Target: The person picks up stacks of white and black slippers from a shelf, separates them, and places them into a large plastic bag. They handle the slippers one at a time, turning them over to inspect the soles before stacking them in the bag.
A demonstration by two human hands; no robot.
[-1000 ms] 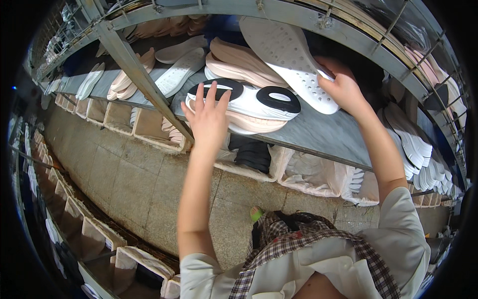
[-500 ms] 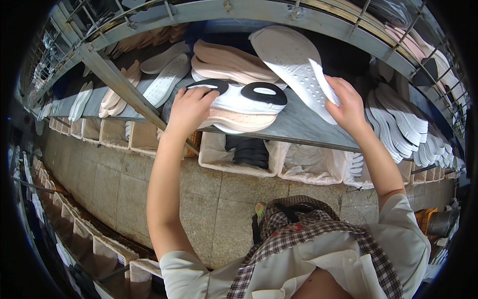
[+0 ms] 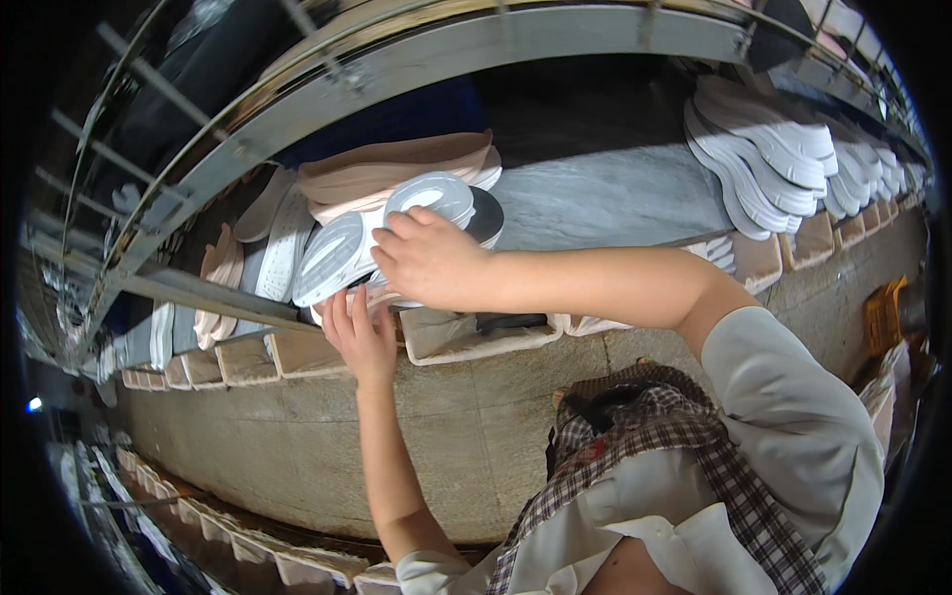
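Observation:
A white shoe sole (image 3: 332, 256) with grey oval patches lies, tread side up, on a stack of soles at the bench's near edge. Across its narrow middle bends my right hand (image 3: 431, 260), fingers curled over the sole and gripping it. Under its right end shows the black patch of another sole (image 3: 486, 214). My left hand (image 3: 359, 342) is at the near side of the stack, fingers apart and touching the lower edge. Pinkish soles (image 3: 397, 169) are piled just behind.
Stacks of white soles (image 3: 759, 169) stand on the grey bench (image 3: 605, 193) to the right. More soles (image 3: 220, 273) lie left, beyond a slanted metal bar (image 3: 223, 295). Lined bins (image 3: 436, 339) sit below the bench edge. A metal rail (image 3: 416, 64) runs overhead.
My right hand has brought the sole from the right onto the stack, its patched face now up. My left hand has slid from the stack's top to its near edge. The view has shifted right.

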